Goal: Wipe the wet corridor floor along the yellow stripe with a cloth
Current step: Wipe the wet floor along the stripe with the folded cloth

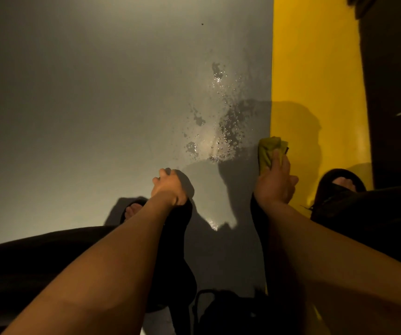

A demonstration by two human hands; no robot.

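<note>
In the head view the person crouches over the grey floor [98, 105], with 2 bare arms reaching forward. The right hand [275, 183] presses a bunched yellow-green cloth [268, 149] on the floor, right at the edge where the grey meets the yellow stripe [315, 68]. Its fingers [279, 160] lie together over the top of the cloth and curl on it, holding it down. The left hand [168, 186] is apart from the cloth, low by the floor; its fingers are bent in loosely and hold nothing that I can see.

The water [221, 122] lies in drops and dark patches on the grey floor, just ahead and to the left of the cloth, beside the stripe. A sandal [339, 182] stands on the stripe, near the right hand.

I judge that the wiping is at the near end of the wet part. The next move calls for a firm push of the cloth forward and a little left, through the puddle, following the stripe edge.
</note>
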